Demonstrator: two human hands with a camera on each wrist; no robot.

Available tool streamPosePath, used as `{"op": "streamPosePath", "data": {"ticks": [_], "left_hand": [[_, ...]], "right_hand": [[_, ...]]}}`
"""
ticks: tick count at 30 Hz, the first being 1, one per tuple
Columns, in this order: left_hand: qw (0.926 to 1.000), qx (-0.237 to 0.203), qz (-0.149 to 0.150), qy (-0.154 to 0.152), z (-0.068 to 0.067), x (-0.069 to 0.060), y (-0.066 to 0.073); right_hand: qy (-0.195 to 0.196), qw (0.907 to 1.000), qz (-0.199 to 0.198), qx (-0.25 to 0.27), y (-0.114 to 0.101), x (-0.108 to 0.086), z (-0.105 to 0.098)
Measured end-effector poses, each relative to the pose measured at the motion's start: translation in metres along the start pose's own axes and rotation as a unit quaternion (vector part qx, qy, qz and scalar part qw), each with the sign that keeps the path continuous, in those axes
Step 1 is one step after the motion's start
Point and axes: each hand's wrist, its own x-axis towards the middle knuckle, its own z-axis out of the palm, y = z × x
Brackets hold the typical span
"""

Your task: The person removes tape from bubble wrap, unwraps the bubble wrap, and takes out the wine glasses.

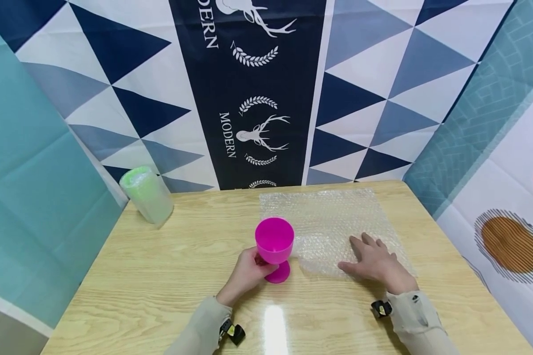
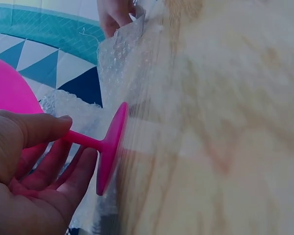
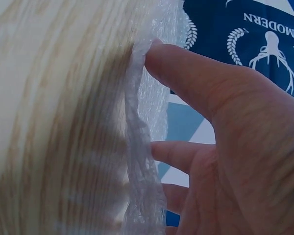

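Magenta goblet [image 1: 274,241]: just ahead of the left hand, upright with the bowl on top; its foot [image 2: 110,152] is over bare wood, and I cannot tell whether it touches the table [image 1: 182,276] or is slightly above it.
Left hand [image 1: 247,270]: thumb and fingers close about the goblet's stem [image 2: 83,139] in a pinch, below the bowl.
Right hand [image 1: 375,261]: fingers spread and only lightly bent, thumb held apart, resting at the near right part of the sheet; the thumb tip touches the sheet's edge, with no firm grip showing.
Bubble wrap sheet [image 1: 333,229]: under the right hand and reaching away beyond both hands, spread largely flat, with its near left corner just beside the goblet.
Green-ended cylindrical bundle [image 1: 148,195]: well apart from both hands, beyond the left one and to its left; its pale, translucent outer layer looks like wrapping, though the contents cannot be made out.
Goblet and sheet so far: the sheet is laid out and the goblet is in the grasp, so I judge the preparation mostly done; bringing the two together remains undone, since the goblet is beside the sheet and uncovered, with no fold of plastic round bowl, stem or foot.
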Motion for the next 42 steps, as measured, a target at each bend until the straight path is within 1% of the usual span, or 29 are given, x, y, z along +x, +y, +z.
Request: {"op": "streamPosePath", "data": {"ticks": [8, 12, 19, 21, 26, 29, 37, 42], "left_hand": [[0.9998, 0.010, -0.001, -0.017, 0.004, -0.001, 0.001], [0.9997, 0.011, 0.000, -0.023, 0.003, -0.003, 0.003], [0.9994, 0.004, -0.024, -0.025, -0.006, -0.013, 0.004], [0.9995, 0.006, -0.022, -0.023, -0.011, -0.016, 0.003], [0.9994, 0.032, -0.008, -0.009, -0.022, -0.021, 0.003], [0.9990, 0.043, -0.009, 0.004, -0.028, -0.024, 0.002], [0.9987, 0.039, -0.017, 0.026, -0.040, -0.026, 0.001], [0.9981, 0.027, -0.034, 0.044, -0.045, -0.026, 0.003]], "right_hand": [[0.013, 0.9999, -0.006, -0.007, 0.000, -0.002, 0.002], [0.014, 0.9999, -0.007, -0.007, 0.001, -0.002, 0.002], [0.010, 0.9999, -0.008, -0.005, 0.001, -0.002, 0.002], [0.009, 0.9999, -0.006, -0.006, 0.001, -0.002, 0.002], [0.008, 0.9999, -0.004, -0.007, 0.001, -0.002, 0.001], [0.007, 0.9999, -0.004, -0.008, 0.000, -0.002, 0.001], [0.006, 1.0000, -0.005, -0.005, 0.001, -0.001, 0.002], [0.008, 0.9999, -0.009, -0.004, 0.002, -0.001, 0.003]]}}
